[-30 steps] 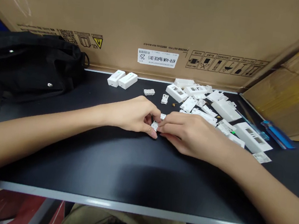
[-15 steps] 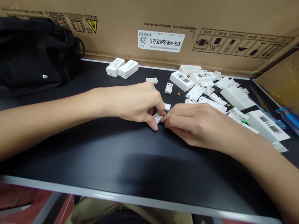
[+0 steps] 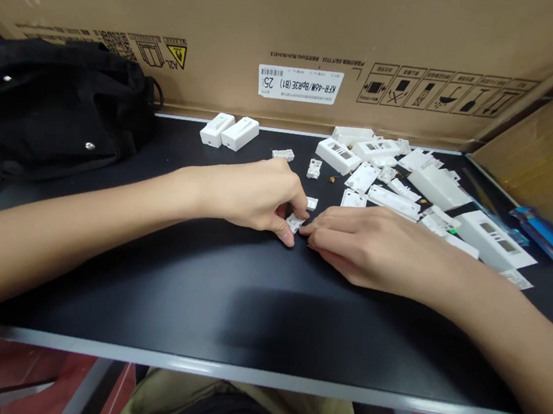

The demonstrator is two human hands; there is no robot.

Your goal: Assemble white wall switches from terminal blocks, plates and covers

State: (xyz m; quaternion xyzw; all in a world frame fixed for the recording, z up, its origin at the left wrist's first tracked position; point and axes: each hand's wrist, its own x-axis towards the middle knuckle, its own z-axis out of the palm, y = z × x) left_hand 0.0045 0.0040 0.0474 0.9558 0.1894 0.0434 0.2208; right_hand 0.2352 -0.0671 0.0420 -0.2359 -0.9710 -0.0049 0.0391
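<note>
Right hand (image 3: 372, 252) has slid back a bit, so more white plastic parts (image 3: 393, 201) show past it. Left hand (image 3: 257, 198) pinches a small white plastic piece (image 3: 295, 223) between its fingers and thumb, over the black table (image 3: 243, 310). Right fingertips (image 3: 310, 230) curl right by that piece. I cannot tell if they grip it.

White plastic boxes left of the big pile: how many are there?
2. One white plastic box and a second white plastic box sit side by side at the back of the black table. Neither looks hidden.
</note>
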